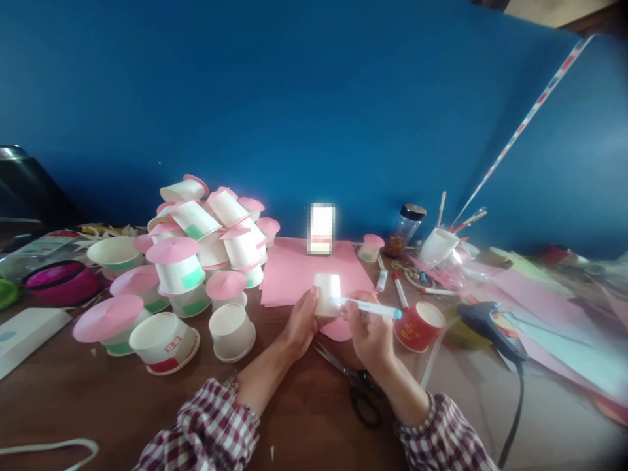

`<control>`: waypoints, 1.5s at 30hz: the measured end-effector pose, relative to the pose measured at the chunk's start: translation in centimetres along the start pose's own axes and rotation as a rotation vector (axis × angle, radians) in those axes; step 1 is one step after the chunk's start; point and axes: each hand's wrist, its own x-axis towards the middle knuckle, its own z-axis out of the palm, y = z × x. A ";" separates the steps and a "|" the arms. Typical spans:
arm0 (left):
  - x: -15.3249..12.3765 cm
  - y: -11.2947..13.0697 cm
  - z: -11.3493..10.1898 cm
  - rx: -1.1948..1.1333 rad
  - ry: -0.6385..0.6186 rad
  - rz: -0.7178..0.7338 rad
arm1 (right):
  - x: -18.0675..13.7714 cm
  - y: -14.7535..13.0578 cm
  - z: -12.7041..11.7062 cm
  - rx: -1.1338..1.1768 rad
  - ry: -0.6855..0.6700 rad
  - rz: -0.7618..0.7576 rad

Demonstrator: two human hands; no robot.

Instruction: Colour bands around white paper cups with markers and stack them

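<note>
In the middle of the head view my left hand (301,322) grips a small white paper cup (327,291) by its left side. My right hand (367,332) is closed around a marker pen (375,308) with a light blue end, its other end against the cup's front. Pink paper sheets (289,278) lie behind the cup, and a rounded pink paper piece (338,330) shows beneath it. Black-handled scissors (360,392) rest on the table under my right wrist. A red paper cup (420,327) stands just right of my right hand.
Left of my hands is a pile of white cups with pink paper tops (181,261). A blurred phone-like object (321,229) stands against the blue wall. To the right are a lidded jar (405,229), a white mug (439,247), and a corded hot glue gun (495,330).
</note>
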 end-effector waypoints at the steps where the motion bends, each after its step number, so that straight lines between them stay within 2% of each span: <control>1: 0.0 0.0 0.0 -0.001 0.005 0.000 | 0.0 0.0 0.0 -0.007 0.001 -0.003; 17: 0.0 0.0 0.1 -0.069 0.024 0.016 | 0.2 0.1 -0.2 0.027 0.031 0.011; 33: -0.1 0.6 0.1 -0.143 -0.006 -0.107 | 0.7 -0.2 -0.7 0.038 0.064 0.044; 45: -0.3 0.8 0.2 -0.213 0.016 -0.153 | 0.8 -0.2 -0.7 0.123 0.064 0.055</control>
